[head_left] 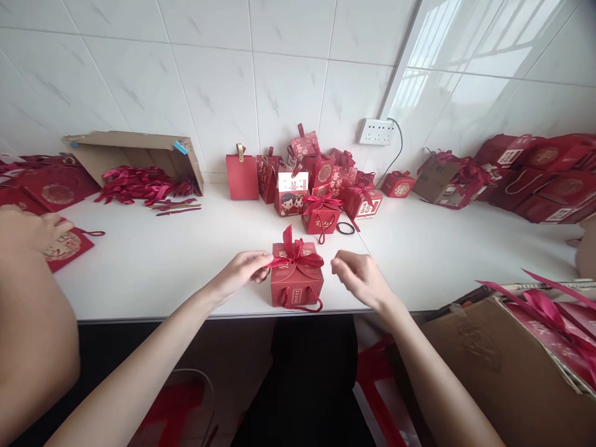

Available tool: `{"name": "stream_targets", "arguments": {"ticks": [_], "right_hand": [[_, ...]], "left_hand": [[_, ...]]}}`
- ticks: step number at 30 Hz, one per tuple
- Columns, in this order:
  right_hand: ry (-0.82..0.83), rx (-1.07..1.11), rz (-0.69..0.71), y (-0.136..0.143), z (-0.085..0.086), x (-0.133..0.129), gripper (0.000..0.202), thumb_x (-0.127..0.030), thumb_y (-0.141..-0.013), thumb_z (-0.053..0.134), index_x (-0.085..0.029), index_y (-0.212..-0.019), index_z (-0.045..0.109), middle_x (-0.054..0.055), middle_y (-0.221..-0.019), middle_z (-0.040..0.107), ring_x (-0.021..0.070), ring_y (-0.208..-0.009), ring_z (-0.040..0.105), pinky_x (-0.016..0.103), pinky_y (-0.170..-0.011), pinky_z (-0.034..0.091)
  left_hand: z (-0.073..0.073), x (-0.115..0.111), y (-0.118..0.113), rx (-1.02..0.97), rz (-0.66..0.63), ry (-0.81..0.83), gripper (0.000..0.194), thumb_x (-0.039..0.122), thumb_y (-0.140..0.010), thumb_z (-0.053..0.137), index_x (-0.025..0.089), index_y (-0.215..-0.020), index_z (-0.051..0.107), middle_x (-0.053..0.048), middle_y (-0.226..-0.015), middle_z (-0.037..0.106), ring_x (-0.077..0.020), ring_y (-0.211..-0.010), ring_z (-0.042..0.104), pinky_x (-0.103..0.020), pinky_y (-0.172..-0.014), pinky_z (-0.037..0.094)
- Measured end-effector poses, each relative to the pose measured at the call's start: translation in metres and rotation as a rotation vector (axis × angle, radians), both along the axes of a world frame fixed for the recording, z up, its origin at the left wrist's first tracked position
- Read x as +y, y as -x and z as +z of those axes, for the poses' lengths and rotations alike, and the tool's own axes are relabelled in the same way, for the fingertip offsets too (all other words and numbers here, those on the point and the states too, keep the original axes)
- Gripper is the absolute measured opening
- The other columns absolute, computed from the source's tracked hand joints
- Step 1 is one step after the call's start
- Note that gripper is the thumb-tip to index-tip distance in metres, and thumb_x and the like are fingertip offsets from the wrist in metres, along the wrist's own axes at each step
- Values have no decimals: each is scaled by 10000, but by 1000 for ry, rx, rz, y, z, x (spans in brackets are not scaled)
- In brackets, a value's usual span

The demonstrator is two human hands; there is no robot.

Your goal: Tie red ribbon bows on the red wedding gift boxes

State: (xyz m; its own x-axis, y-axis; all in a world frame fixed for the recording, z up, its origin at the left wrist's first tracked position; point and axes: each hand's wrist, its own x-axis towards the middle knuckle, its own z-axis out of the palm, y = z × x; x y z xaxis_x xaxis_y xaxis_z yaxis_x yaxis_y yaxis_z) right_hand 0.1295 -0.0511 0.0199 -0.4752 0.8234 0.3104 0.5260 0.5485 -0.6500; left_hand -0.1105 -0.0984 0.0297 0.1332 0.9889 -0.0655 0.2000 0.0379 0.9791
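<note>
A red gift box (297, 287) with printed gold characters and a twisted rope handle on its front stands upright near the table's front edge. A red satin ribbon (298, 253) is tied in a bow on its top. My left hand (248, 267) pinches the bow's left end between thumb and fingers. To the right of the box, my right hand (357, 276) is closed with curled fingers, a small gap away from the bow's right loop. Nothing shows in that hand.
Several finished red boxes (321, 215) and a black ring (345, 228) lie behind. A carton of ribbons (139, 139) stands left, near another person's hand (53, 230) on red packaging. Right are a large carton (484, 354), red bags (535, 180) and a power strip (375, 131).
</note>
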Motion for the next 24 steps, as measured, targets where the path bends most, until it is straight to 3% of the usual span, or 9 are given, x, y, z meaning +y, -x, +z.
{"name": "stream_targets", "arguments": {"ticks": [3,5,9,16,20,24], "right_hand": [[314,114,-71,9,2,5,541,-586,-874,249,-195,-551,437,-26,-428,400,109,-414,417,242,-476,343],[421,142,-76,16,4,7,542,-622,-843,308,-198,-512,374,-37,-423,357,91,-393,363,235,-440,307],[495,181,18,24,4,7,486,-584,-797,456,-205,-532,305,-67,-430,315,60,-394,266,213,-402,205],[537,459,154,23,-18,4,406,-516,-814,481,-204,-587,353,-74,-448,392,53,-366,294,191,-368,212],[610,637,185,28,-31,7,397,-481,-790,532,-202,-574,349,-78,-496,337,53,-381,322,188,-356,243],[711,839,207,34,-40,9,403,-441,-770,566,-205,-557,319,-93,-492,235,45,-382,231,182,-347,220]], "left_hand": [[-3,1,-1,-8,-4,-9,357,451,-772,520,169,-572,431,33,-563,381,-87,-542,355,-239,-531,313],[-6,3,-1,-13,-6,-12,358,444,-767,532,173,-567,410,38,-565,365,-85,-536,352,-239,-523,313],[-12,6,0,-47,-11,-11,380,442,-762,537,181,-549,361,43,-559,350,-85,-524,363,-240,-516,323],[-22,5,1,-115,-3,-29,361,435,-758,541,182,-567,368,51,-567,355,-87,-534,364,-233,-539,317],[-27,5,2,-133,-41,-40,331,419,-762,545,180,-592,390,49,-589,364,-90,-560,358,-230,-558,310],[-33,5,1,-257,-46,-43,343,399,-766,555,176,-584,369,51,-590,339,-86,-564,331,-228,-573,309]]}}
